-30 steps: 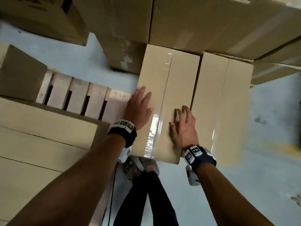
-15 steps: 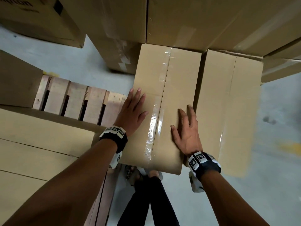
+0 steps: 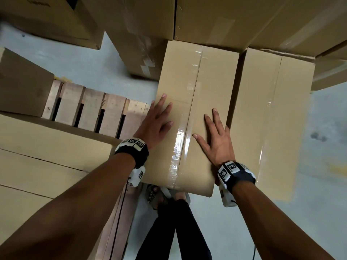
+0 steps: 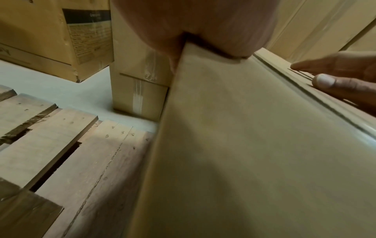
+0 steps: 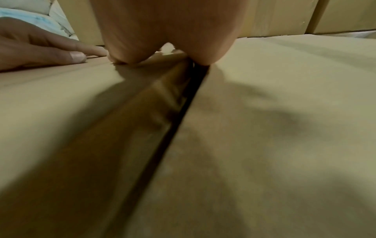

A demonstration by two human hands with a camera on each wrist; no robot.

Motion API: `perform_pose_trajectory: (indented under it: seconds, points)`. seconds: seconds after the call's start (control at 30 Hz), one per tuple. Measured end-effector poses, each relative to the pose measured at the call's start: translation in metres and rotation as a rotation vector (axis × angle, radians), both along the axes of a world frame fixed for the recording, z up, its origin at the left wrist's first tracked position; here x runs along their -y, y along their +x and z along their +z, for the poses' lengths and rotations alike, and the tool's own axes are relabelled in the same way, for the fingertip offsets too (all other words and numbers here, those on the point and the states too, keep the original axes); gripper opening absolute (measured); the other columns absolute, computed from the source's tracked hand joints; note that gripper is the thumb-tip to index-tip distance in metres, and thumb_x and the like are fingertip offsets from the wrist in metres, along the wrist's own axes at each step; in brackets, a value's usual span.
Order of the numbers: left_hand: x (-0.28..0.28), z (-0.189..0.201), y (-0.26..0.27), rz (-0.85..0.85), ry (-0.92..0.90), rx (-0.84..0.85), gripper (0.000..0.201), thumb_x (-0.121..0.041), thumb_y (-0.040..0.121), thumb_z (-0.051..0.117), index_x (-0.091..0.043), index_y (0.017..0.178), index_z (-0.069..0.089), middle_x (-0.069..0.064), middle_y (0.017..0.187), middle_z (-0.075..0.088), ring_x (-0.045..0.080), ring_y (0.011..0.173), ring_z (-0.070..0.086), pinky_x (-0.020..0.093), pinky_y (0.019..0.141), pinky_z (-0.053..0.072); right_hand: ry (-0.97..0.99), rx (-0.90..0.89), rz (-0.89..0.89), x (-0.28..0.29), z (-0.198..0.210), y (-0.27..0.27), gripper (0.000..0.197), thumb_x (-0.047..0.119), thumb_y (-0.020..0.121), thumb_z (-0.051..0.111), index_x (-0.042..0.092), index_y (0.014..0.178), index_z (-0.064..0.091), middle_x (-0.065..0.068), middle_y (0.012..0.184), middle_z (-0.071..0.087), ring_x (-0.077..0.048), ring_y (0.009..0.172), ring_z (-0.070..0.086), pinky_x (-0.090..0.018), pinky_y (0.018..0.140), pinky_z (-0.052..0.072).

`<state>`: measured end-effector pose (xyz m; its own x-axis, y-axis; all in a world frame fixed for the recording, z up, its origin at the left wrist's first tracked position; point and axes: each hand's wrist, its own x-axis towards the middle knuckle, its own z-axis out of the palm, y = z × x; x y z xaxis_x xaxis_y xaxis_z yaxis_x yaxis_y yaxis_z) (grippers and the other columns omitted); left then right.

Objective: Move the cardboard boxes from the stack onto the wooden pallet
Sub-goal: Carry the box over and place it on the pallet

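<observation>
A long cardboard box, taped down its middle, lies in front of me beside the wooden pallet. My left hand rests flat on its top at the left edge, fingers straight; in the left wrist view the palm sits on that edge of the box. My right hand lies flat on the top near the right edge, fingers spread. In the right wrist view its palm is over the dark gap between this box and a second like box on the right.
Large cardboard boxes are stacked behind and above. Boxes lie on the pallet at the left, another at its far end. Grey floor lies to the right. My legs and feet stand just below the box's near end.
My right hand's fingers have gone from bent at the box's right edge to spread flat on top. The dark gap to the neighbouring box looks wider. Both hands stay on the box.
</observation>
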<state>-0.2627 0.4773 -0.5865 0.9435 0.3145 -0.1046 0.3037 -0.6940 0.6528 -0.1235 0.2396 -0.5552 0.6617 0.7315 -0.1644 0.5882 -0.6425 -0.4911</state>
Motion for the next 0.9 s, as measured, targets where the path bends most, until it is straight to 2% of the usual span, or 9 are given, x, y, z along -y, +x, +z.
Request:
perform_pose_trajectory:
  seconds: [0.1,0.27,0.37,0.43,0.53,0.63,0.7,0.8,0.9]
  points:
    - [0.006,0.009,-0.013,0.007,-0.002,0.037,0.057,-0.025,0.11,0.049,-0.013,0.163,0.03,0.003,0.176,0.0,0.027,0.162,0.008,0.055,0.126,0.026,0.013,-0.007,0.022,0.006,0.009,-0.006,0.073,0.057,0.1,0.062,0.018,0.159,0.041,0.004,0.176,0.011,-0.033,0.145,0.042,-0.063,0.119,0.033]
    - [0.021,0.039,-0.048,0.095,-0.014,0.078,0.054,-0.026,0.11,0.048,-0.012,0.161,0.036,0.004,0.175,0.008,0.027,0.161,0.015,0.057,0.124,0.028,0.007,-0.012,0.073,0.006,0.042,-0.021,0.074,0.062,0.1,0.059,0.023,0.159,0.04,0.011,0.175,0.011,-0.041,0.142,0.047,-0.062,0.118,0.035]
    - [0.023,0.064,-0.067,0.174,-0.028,0.097,0.054,-0.024,0.109,0.05,-0.012,0.161,0.037,0.004,0.175,0.01,0.028,0.16,0.019,0.057,0.122,0.032,-0.004,-0.015,0.122,-0.002,0.075,-0.028,0.074,0.063,0.1,0.058,0.025,0.16,0.038,0.013,0.175,0.011,-0.039,0.143,0.046,-0.062,0.119,0.035]
    - [0.023,0.081,-0.079,0.208,-0.014,0.134,0.054,-0.022,0.108,0.052,-0.007,0.158,0.04,0.01,0.174,0.015,0.031,0.158,0.024,0.057,0.119,0.036,0.018,0.007,0.177,-0.011,0.098,-0.031,0.072,0.059,0.1,0.061,0.022,0.159,0.041,0.009,0.175,0.016,-0.034,0.141,0.049,-0.06,0.119,0.036]
    - [0.02,0.108,-0.095,0.273,0.005,0.15,0.055,-0.024,0.108,0.051,-0.003,0.158,0.04,0.015,0.173,0.016,0.034,0.158,0.025,0.059,0.119,0.036,0.041,0.037,0.274,-0.03,0.129,-0.029,0.069,0.058,0.101,0.061,0.02,0.157,0.044,0.005,0.174,0.02,-0.032,0.142,0.048,-0.06,0.118,0.037]
    - [0.015,0.132,-0.108,0.343,0.023,0.178,0.056,-0.025,0.107,0.048,-0.003,0.157,0.04,0.017,0.172,0.017,0.033,0.158,0.024,0.057,0.12,0.036,0.018,0.05,0.346,-0.054,0.154,-0.026,0.069,0.065,0.1,0.055,0.027,0.156,0.042,0.011,0.174,0.018,-0.045,0.135,0.05,-0.061,0.115,0.041]
    - [0.009,0.144,-0.114,0.406,0.027,0.173,0.056,-0.022,0.106,0.051,-0.005,0.158,0.039,0.014,0.173,0.015,0.03,0.158,0.024,0.051,0.121,0.037,0.011,0.058,0.395,-0.074,0.166,-0.022,0.069,0.067,0.1,0.054,0.028,0.156,0.042,0.011,0.174,0.018,-0.049,0.13,0.052,-0.061,0.114,0.041]
    - [-0.005,0.155,-0.121,0.504,0.037,0.176,0.057,-0.018,0.104,0.056,-0.004,0.157,0.04,0.014,0.173,0.017,0.03,0.156,0.028,0.044,0.121,0.038,0.003,0.061,0.497,-0.106,0.176,-0.015,0.071,0.07,0.1,0.049,0.03,0.157,0.038,0.013,0.175,0.012,-0.045,0.137,0.049,-0.06,0.119,0.034]
    - [-0.016,0.157,-0.129,0.588,0.039,0.165,0.057,-0.016,0.103,0.057,-0.006,0.157,0.041,0.012,0.173,0.018,0.031,0.155,0.031,0.044,0.119,0.039,-0.012,0.045,0.562,-0.135,0.174,-0.013,0.07,0.07,0.101,0.048,0.032,0.158,0.035,0.013,0.175,0.009,-0.044,0.14,0.047,-0.06,0.117,0.037]
